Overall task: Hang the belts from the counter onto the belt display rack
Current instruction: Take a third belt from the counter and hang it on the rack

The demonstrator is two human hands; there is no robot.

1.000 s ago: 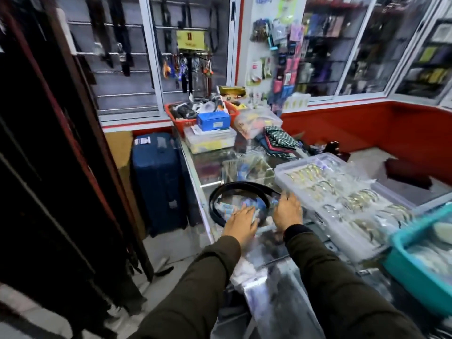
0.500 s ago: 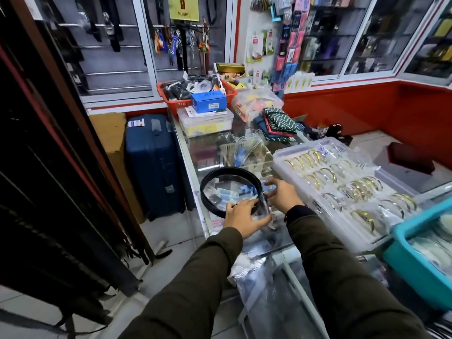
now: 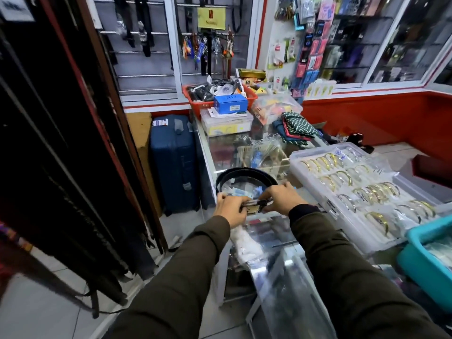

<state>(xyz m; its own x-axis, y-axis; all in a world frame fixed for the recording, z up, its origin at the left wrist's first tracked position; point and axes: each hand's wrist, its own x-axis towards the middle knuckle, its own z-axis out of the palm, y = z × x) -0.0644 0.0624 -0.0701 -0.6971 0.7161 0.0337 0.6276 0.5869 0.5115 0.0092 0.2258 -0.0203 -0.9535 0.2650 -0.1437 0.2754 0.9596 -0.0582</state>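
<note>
— Belt (image 3: 245, 172) first: where is it against the fingers?

— Coiled in a black loop just above the glass counter (image 3: 221, 152). The near part of the loop, with the buckle (image 3: 255, 206), sits between the two hands. The left hand (image 3: 230, 210) grips the buckle's left end, fingers curled over it. The right hand (image 3: 281, 200) grips the right end, fingers closed on the strap where it meets the buckle.

— So both are clamped on it?

— Yes, each pinches its own end. Neither is spread.

— Which way does it point?

— The buckle runs left to right, about level, its right end a touch higher. The loop bulges away from the person, toward the far end of the counter, lying close to flat with its wider span also left to right.

— And around it?

— A clear tray (image 3: 325, 199) of gold bangles lies just right of the right hand. A blue suitcase (image 3: 175, 162) stands on the floor left of the counter. The rack (image 3: 61, 155) of dark hanging belts fills the left side, well apart from the held belt.
</note>
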